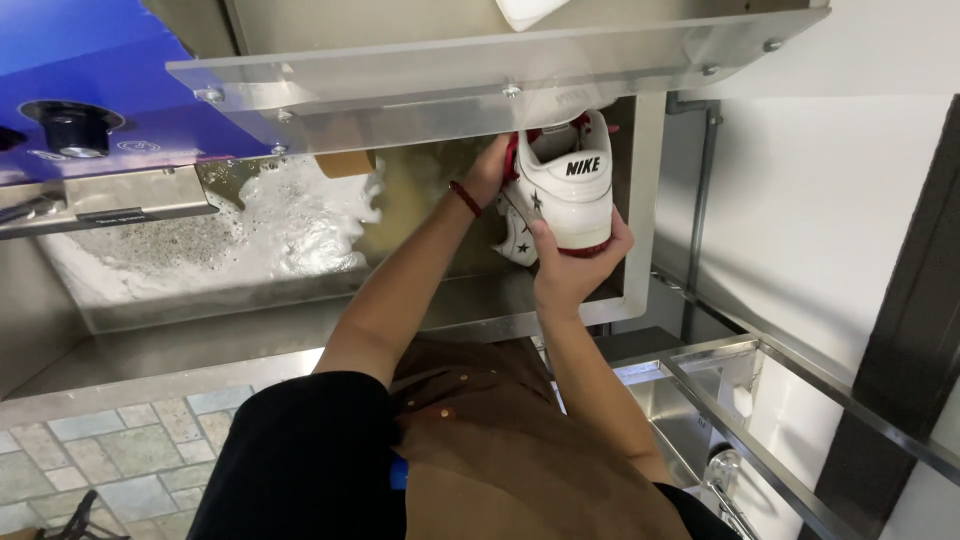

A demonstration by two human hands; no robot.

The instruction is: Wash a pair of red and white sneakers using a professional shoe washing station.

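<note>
A white sneaker (562, 190) with a red lining and sole and dark star marks is held heel-up over a steel wash basin (560, 305). My right hand (572, 268) cups it from below at the heel and sole. My left hand (490, 170), with a dark red band on its wrist, reaches up into the shoe's opening near the top, partly hidden under a clear plastic guard (480, 80). Both hands grip the same shoe.
Foamy water (260, 235) covers the basin's left part, below a brown roller (345, 163). A blue machine housing with a black knob (72, 128) sits at upper left. A steel frame and second sink (700, 400) stand at right, with tiled floor (120, 450) lower left.
</note>
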